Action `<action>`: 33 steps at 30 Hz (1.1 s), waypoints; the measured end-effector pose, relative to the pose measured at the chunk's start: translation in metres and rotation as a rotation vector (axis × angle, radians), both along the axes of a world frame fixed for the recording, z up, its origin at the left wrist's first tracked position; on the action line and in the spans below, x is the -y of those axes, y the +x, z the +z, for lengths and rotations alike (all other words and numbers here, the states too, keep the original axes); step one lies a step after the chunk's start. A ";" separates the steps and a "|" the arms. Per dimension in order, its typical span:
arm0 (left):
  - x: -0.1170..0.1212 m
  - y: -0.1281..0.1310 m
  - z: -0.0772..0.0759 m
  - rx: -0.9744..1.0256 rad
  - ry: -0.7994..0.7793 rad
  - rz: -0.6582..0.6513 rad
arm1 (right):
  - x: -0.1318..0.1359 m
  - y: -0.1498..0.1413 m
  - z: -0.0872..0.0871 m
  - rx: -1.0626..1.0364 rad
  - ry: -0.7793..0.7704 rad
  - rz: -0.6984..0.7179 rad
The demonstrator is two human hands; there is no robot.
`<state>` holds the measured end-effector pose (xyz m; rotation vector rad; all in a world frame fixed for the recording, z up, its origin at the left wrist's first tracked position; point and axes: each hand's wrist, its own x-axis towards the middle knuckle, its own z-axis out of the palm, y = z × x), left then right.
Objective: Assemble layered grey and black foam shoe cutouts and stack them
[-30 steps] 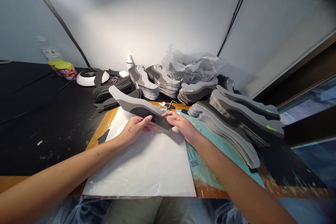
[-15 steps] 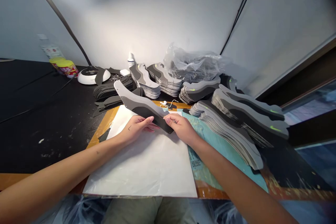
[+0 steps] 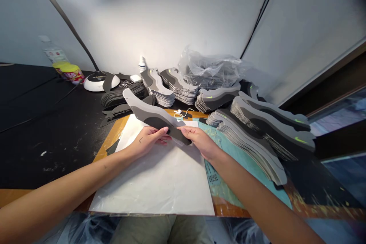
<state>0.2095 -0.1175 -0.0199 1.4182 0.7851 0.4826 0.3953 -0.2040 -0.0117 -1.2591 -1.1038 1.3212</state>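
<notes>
A long wavy shoe-side cutout (image 3: 148, 113), layered in light grey, mid grey and black, is held up above a white sheet (image 3: 160, 175) on the table. My left hand (image 3: 147, 140) pinches its near black end from the left, thumb on top. From the right, my right hand (image 3: 200, 140) grips the same end with fingers curled over its edge. The cutout's far grey tip points up and left toward the lamp base.
Several stacks of similar cutouts (image 3: 257, 137) fan along the right and back. Behind them lie a clear plastic bag (image 3: 210, 68), a white lamp base (image 3: 101, 81), a small white bottle (image 3: 142, 65) and a yellow-lidded jar (image 3: 71, 73). Dark cutouts (image 3: 120, 101) lie at left.
Both hands have shifted the cutout slightly; its near end has slid a little to the right and my right fingers have closed further over it.
</notes>
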 end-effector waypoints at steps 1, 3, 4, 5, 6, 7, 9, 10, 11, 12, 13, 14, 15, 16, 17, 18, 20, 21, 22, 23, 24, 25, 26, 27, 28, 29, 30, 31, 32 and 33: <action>0.000 0.000 0.000 -0.001 -0.013 0.000 | 0.000 0.000 0.000 0.010 0.003 0.011; -0.001 0.000 -0.001 -0.003 -0.034 -0.003 | -0.001 0.001 -0.001 0.111 0.059 -0.002; -0.001 0.000 -0.003 0.000 -0.045 0.001 | -0.002 0.001 -0.003 0.204 0.114 -0.026; -0.002 0.000 -0.004 0.010 -0.059 0.007 | -0.003 0.001 -0.004 0.311 0.179 -0.057; -0.003 0.000 -0.006 0.024 -0.072 0.013 | -0.003 0.002 -0.006 0.416 0.242 -0.084; -0.004 -0.001 -0.008 0.041 -0.083 0.017 | -0.004 0.002 -0.007 0.508 0.294 -0.102; -0.006 -0.002 -0.011 0.067 -0.097 0.021 | -0.004 0.002 -0.009 0.639 0.352 -0.115; -0.006 -0.002 -0.012 0.070 -0.099 0.017 | -0.004 0.003 -0.009 0.678 0.361 -0.115; -0.006 -0.002 -0.012 0.069 -0.100 0.012 | -0.004 0.003 -0.010 0.706 0.364 -0.114; -0.006 -0.002 -0.012 0.064 -0.099 0.006 | -0.004 0.004 -0.010 0.727 0.364 -0.112; -0.006 -0.002 -0.011 0.061 -0.098 0.002 | -0.004 0.005 -0.010 0.742 0.365 -0.110; -0.006 -0.002 -0.011 0.059 -0.096 -0.003 | -0.004 0.005 -0.009 0.752 0.366 -0.107; -0.006 -0.002 -0.011 0.057 -0.095 -0.004 | -0.004 0.005 -0.009 0.759 0.368 -0.102; -0.006 -0.002 -0.010 0.055 -0.094 -0.003 | -0.004 0.006 -0.009 0.766 0.371 -0.098; -0.007 -0.002 -0.010 0.053 -0.094 -0.001 | -0.004 0.006 -0.009 0.774 0.374 -0.096; -0.007 -0.002 -0.011 0.050 -0.092 -0.002 | -0.005 0.006 -0.009 0.778 0.378 -0.092; -0.008 -0.002 -0.012 0.045 -0.087 -0.003 | -0.005 0.007 -0.010 0.775 0.382 -0.086; -0.008 -0.002 -0.012 0.047 -0.087 0.000 | -0.005 0.007 -0.010 0.770 0.381 -0.083; -0.008 -0.002 -0.013 0.050 -0.088 0.003 | -0.005 0.007 -0.009 0.766 0.379 -0.080; -0.008 -0.002 -0.013 0.051 -0.088 0.008 | -0.005 0.008 -0.009 0.764 0.376 -0.076; -0.008 -0.002 -0.013 0.050 -0.087 0.015 | -0.005 0.008 -0.009 0.765 0.372 -0.072; -0.008 -0.002 -0.013 0.047 -0.085 0.020 | -0.005 0.008 -0.009 0.769 0.369 -0.068; -0.008 -0.002 -0.013 0.040 -0.081 0.022 | -0.005 0.009 -0.009 0.774 0.369 -0.065; -0.008 -0.002 -0.012 0.030 -0.078 0.022 | -0.005 0.009 -0.009 0.781 0.372 -0.062; -0.007 -0.002 -0.012 0.023 -0.076 0.024 | -0.005 0.009 -0.010 0.789 0.379 -0.059; -0.007 -0.002 -0.011 0.018 -0.076 0.024 | -0.005 0.010 -0.010 0.797 0.387 -0.057; -0.007 -0.002 -0.011 0.017 -0.077 0.024 | -0.005 0.010 -0.010 0.804 0.396 -0.052; -0.007 -0.002 -0.010 0.016 -0.077 0.023 | -0.006 0.011 -0.011 0.810 0.404 -0.048; -0.007 -0.002 -0.010 0.017 -0.075 0.022 | -0.006 0.011 -0.011 0.816 0.410 -0.043; -0.007 -0.002 -0.010 0.018 -0.074 0.022 | -0.006 0.011 -0.011 0.821 0.414 -0.040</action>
